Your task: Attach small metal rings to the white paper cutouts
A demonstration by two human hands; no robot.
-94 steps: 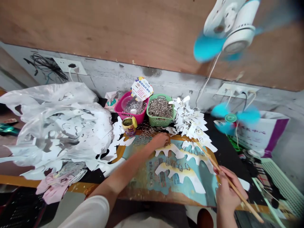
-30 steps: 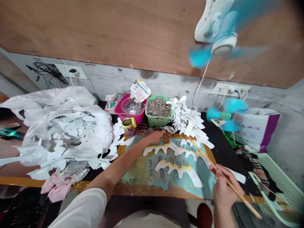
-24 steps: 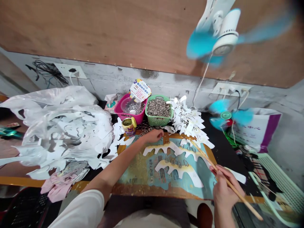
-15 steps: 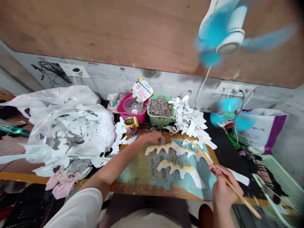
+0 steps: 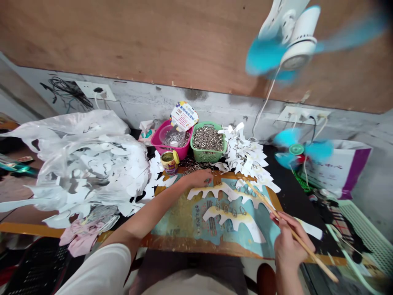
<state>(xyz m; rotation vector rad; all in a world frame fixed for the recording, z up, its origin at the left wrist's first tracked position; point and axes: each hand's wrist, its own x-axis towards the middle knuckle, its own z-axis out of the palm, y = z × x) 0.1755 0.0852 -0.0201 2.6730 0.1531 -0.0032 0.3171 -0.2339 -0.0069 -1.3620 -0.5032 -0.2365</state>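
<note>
Leaning over the board point(image 5: 175, 229), my left hand point(image 5: 201, 178) has its fingers pinched at a small metal ring, at the left end of the upper scalloped white paper strip point(image 5: 196, 192). The fingertips partly hide that ring. My right hand point(image 5: 291, 239) is closed around a long, thin wooden stick point(image 5: 307, 250), which slants up and left so its far end lies over the upper strips. A lower white strip point(image 5: 245, 223) lies nearer me, with several metal rings along its yellowish edge.
Behind the board stand a green basket point(image 5: 208, 155) full of metal rings, a pink basket point(image 5: 181, 153) and a small open tin point(image 5: 169, 164). White cut-outs pile up at right point(image 5: 245, 155) and in a plastic bag point(image 5: 92, 164). Two blue fans point(image 5: 296, 149) spin at right.
My left hand has shifted slightly right along the upper strip, fingers still pinched. The right hand and the stick have hardly moved.
</note>
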